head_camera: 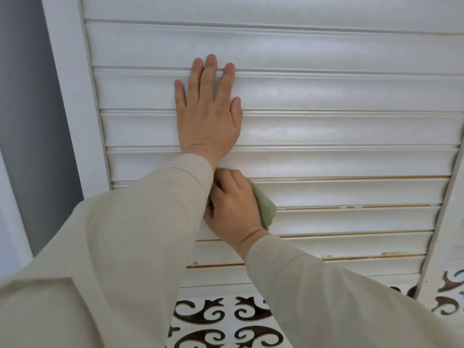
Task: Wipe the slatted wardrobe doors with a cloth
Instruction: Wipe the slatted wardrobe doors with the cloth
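Head view: white slatted wardrobe door [326, 126] is filling the frame, grey wall [22, 96] showing at left, scroll-cut panel [221, 320] lying below. Beige sleeves [125, 247] are hiding the lower-left slats. Left hand [208, 109] is pressing flat, fingers straight. Right hand [233, 209] is gripping the green cloth [266, 209] against a slat.

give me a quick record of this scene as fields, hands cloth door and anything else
left hand: flat on the slats, fingers straight
right hand: grips the cloth against a slat below the left hand
cloth: green, bunched under the right hand
door: white, slatted; brown worn lines on the lower slat edges
scroll panel: white with dark cut-outs, below the slats
wall: grey, left of the door frame
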Demonstrator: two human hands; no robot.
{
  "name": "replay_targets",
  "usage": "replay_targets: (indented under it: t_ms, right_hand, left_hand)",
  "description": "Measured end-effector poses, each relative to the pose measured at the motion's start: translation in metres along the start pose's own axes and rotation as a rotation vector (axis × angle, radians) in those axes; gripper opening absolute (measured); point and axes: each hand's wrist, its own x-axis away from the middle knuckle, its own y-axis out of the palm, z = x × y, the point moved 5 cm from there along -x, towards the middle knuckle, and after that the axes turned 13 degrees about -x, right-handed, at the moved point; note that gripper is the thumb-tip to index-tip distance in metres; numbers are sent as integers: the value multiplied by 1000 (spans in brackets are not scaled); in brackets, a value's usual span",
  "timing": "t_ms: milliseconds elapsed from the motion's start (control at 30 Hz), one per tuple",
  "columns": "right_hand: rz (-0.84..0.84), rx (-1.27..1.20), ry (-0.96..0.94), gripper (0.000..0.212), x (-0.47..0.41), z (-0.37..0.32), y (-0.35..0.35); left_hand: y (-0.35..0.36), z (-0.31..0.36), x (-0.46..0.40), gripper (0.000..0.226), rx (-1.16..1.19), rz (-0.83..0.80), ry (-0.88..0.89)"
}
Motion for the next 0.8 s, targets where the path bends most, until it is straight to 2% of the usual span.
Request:
replay_targets:
  t_ms: [133,233,333,467,667,733,800]
  right_hand:
    - [-58,23,-59,21,9,11,-17]
    - [24,134,-43,19,28,45,-64]
    - [120,220,57,14,46,74,-100]
    - [242,168,159,12,43,68,-92]
    - [67,61,-11,15,19,35,-48]
    - [21,72,-31,16,24,44,-58]
    - [46,129,-7,18,36,65,-85]
  left_hand:
    - [-2,-1,1,56,-4,-15,17]
    - [-2,0,2,56,-5,-13,26]
    - [-1,2,2,57,-8,-23,21]
    - [-3,4,2,57,-12,-23,12]
    - [-2,-1,2,56,-21,-30,22]
    - [-2,-2,2,56,-8,-38,24]
    - [-3,-2,2,56,-5,-40,24]
